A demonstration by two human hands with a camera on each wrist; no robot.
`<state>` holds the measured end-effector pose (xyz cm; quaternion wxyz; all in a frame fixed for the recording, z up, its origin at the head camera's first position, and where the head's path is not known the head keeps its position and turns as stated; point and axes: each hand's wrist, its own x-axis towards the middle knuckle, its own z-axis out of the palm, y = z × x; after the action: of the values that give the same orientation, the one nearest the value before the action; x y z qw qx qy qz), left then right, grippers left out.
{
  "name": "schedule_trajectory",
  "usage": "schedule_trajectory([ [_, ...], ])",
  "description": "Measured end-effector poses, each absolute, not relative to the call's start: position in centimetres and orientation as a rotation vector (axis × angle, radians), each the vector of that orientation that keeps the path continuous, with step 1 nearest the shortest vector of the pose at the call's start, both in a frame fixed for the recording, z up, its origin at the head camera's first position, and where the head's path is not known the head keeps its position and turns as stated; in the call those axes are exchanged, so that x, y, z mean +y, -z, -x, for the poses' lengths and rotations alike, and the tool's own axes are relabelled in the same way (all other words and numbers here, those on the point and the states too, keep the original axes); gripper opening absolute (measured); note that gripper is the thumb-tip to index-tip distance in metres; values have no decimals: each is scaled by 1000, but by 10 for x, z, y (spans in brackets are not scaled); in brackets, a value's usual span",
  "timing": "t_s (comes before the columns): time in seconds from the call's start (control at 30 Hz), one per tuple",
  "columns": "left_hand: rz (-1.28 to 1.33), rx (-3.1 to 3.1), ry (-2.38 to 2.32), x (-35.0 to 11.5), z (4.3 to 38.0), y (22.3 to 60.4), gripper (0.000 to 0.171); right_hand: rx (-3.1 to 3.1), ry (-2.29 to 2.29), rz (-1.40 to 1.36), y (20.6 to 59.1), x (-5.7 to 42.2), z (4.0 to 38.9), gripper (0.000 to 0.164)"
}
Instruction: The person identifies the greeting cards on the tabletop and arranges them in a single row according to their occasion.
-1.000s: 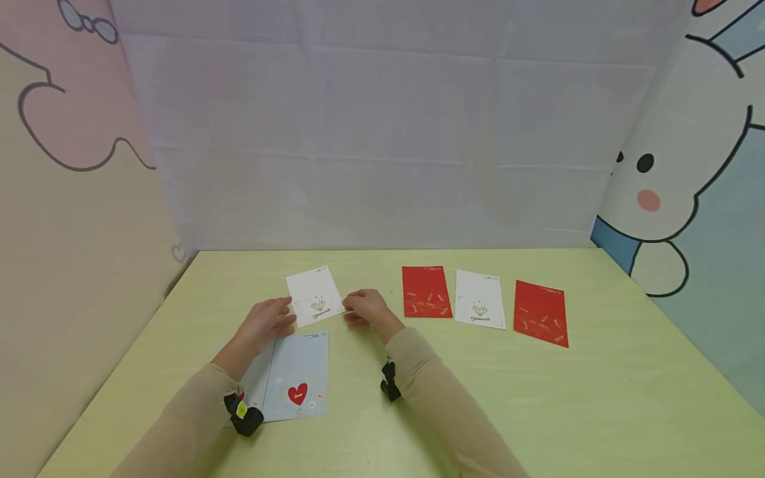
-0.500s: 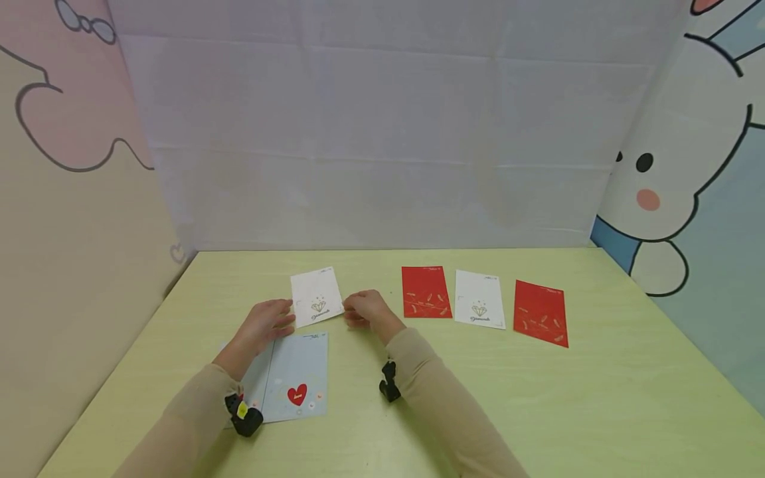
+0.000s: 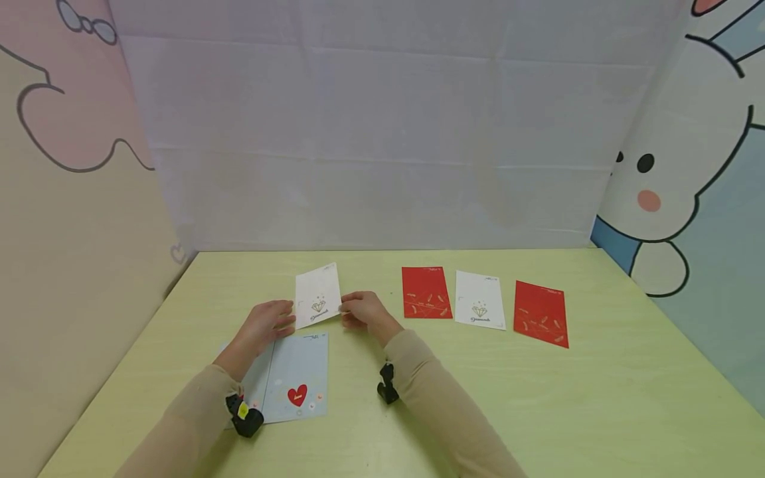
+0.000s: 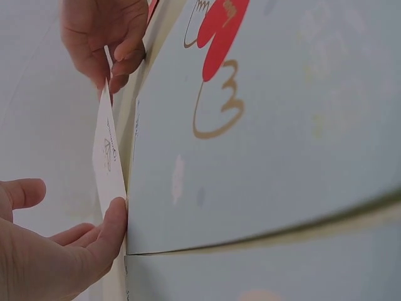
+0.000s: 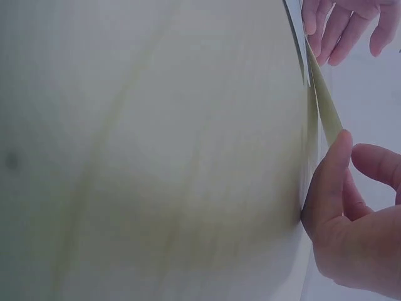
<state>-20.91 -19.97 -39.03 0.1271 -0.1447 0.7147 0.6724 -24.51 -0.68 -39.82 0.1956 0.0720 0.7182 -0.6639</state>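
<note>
A white card (image 3: pixel 318 297) with a gold diamond drawing stands partly raised at the table's left middle, its right side lifted. At its right edge my right hand (image 3: pixel 369 315) pinches it between thumb and fingers. My left hand (image 3: pixel 260 330) is beside the left edge, thumb spread and fingertips right at the card, as the left wrist view shows with the card (image 4: pixel 109 153) between both hands. Directly in front lies a pale blue card (image 3: pixel 299 372) with a red heart. Another pale blue card (image 3: pixel 255 375) lies left of it, partly hidden under my left forearm.
To the right on the light yellow-green table (image 3: pixel 538 411) lie a red card (image 3: pixel 427 292), a second white diamond card (image 3: pixel 480 299) and another red card (image 3: pixel 540 313), in a row. A white cloth (image 3: pixel 382 133) hangs behind the table, and printed walls flank it.
The white card has turned more upright and shifted slightly right, its right side lifting. My right hand has moved a little left with it; my left hand has stayed nearly still.
</note>
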Motion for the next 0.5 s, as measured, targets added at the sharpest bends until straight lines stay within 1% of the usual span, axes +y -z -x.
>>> schedule_trajectory([
  [0.23, 396, 2107, -1943, -199, 209, 391, 56, 1987, 1879, -196, 397, -7, 243, 20],
  [0.5, 354, 2213, -1863, -200, 211, 397, 51, 1966, 1900, -166, 394, -5, 240, 21],
])
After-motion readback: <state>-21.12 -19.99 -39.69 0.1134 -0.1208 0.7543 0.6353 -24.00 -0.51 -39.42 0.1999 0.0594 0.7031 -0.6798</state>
